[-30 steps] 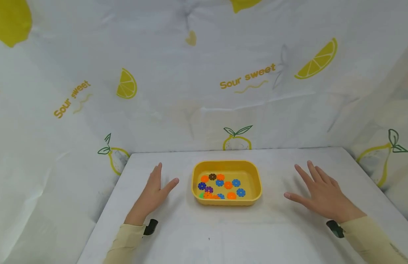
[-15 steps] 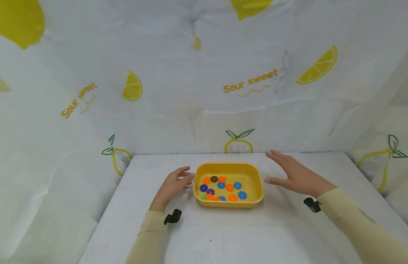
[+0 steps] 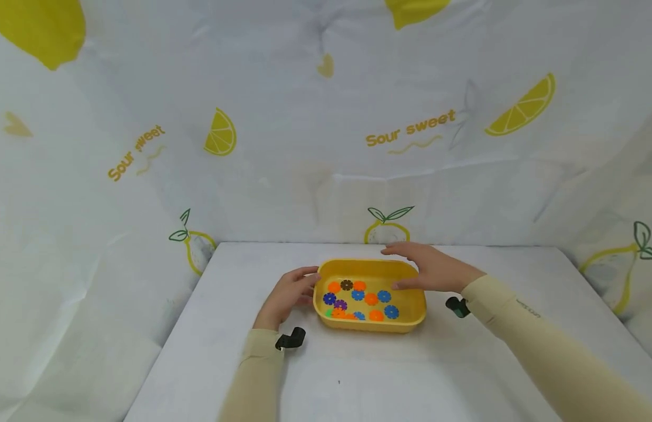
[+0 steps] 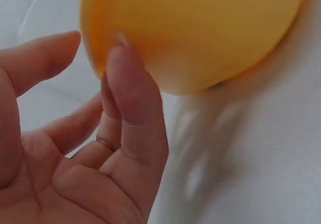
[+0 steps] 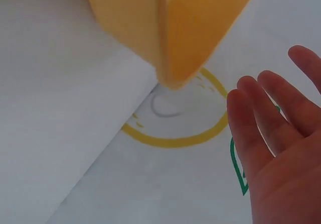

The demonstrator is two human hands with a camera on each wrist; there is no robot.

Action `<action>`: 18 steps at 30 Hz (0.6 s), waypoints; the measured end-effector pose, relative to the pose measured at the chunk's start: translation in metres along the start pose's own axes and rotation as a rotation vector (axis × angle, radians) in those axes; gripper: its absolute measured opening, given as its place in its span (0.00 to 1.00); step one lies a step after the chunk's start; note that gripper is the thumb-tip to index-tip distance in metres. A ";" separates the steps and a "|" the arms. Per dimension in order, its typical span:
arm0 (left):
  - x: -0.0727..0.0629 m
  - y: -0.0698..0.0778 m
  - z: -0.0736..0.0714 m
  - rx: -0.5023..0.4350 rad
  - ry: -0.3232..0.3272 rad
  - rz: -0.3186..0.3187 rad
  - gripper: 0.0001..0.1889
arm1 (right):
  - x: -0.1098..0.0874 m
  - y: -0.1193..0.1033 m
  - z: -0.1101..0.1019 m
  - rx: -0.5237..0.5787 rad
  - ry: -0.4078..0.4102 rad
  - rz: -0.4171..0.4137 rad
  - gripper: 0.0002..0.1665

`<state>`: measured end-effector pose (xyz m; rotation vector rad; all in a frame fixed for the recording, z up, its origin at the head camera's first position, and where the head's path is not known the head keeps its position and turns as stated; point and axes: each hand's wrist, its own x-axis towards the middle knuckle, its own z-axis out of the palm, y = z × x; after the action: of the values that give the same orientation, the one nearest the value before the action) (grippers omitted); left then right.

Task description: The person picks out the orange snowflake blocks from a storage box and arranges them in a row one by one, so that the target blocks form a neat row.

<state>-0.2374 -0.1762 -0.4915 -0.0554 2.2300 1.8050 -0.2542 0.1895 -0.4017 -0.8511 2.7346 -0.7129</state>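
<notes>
A yellow plastic tray [image 3: 410,310] with rounded corners stands on the white table. Inside lie several small notched plastic discs: orange [image 3: 371,299], blue [image 3: 391,312], brown [image 3: 347,285] and purple [image 3: 340,305], with a bit of green among them. My left hand [image 3: 287,296] is at the tray's left end, its fingertips right at the rim; in the left wrist view, loosely bent fingers [image 4: 133,88] overlap the outer wall. My right hand [image 3: 436,268] hovers over the right end, thumb apart from the fingers. The right wrist view shows those fingers [image 5: 246,128] extended, beside the tray.
A white cloth wall [image 3: 283,193] printed with lemons rises behind the table [image 3: 378,375] and along both sides. A black wrist camera mount [image 3: 291,339] sits at the left cuff, and another mount [image 3: 457,306] at the right one.
Both hands have moved inward from either side to the tray's ends, the right one travelling farther leftward. The tray and discs stay in place on the table; the head view has shifted slightly.
</notes>
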 end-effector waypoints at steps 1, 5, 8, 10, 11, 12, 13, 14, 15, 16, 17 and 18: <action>0.000 -0.002 0.000 -0.009 -0.002 -0.003 0.28 | 0.006 -0.002 0.002 0.004 -0.018 -0.006 0.48; 0.000 -0.009 0.001 -0.039 -0.025 0.020 0.29 | 0.025 -0.008 0.011 0.048 -0.086 -0.025 0.42; 0.003 -0.011 0.001 -0.078 -0.038 0.034 0.28 | 0.036 -0.013 0.019 0.071 -0.126 -0.029 0.38; 0.005 -0.012 0.000 -0.101 -0.038 0.027 0.27 | 0.043 -0.016 0.026 0.075 -0.158 -0.026 0.37; 0.005 -0.013 0.000 -0.108 -0.037 0.025 0.27 | 0.046 -0.018 0.029 0.072 -0.173 -0.024 0.36; 0.006 -0.014 0.000 -0.114 -0.035 0.021 0.26 | 0.049 -0.020 0.033 0.073 -0.187 -0.023 0.35; 0.006 -0.014 -0.001 -0.116 -0.034 0.021 0.26 | 0.052 -0.022 0.036 0.076 -0.204 -0.022 0.34; 0.007 -0.015 -0.001 -0.117 -0.035 0.023 0.26 | 0.054 -0.023 0.039 0.079 -0.221 -0.019 0.34; 0.007 -0.016 -0.002 -0.117 -0.036 0.025 0.27 | 0.057 -0.025 0.042 0.081 -0.234 -0.013 0.33; 0.008 -0.016 -0.003 -0.118 -0.038 0.028 0.27 | 0.059 -0.027 0.045 0.084 -0.246 -0.010 0.32; 0.008 -0.017 -0.003 -0.117 -0.039 0.030 0.27 | 0.061 -0.028 0.047 0.085 -0.259 -0.014 0.31; 0.008 -0.017 -0.004 -0.116 -0.039 0.032 0.27 | 0.063 -0.029 0.048 0.091 -0.272 -0.024 0.30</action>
<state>-0.2427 -0.1829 -0.5087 -0.0070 2.1098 1.9339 -0.2767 0.1134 -0.4313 -0.8903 2.4375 -0.6666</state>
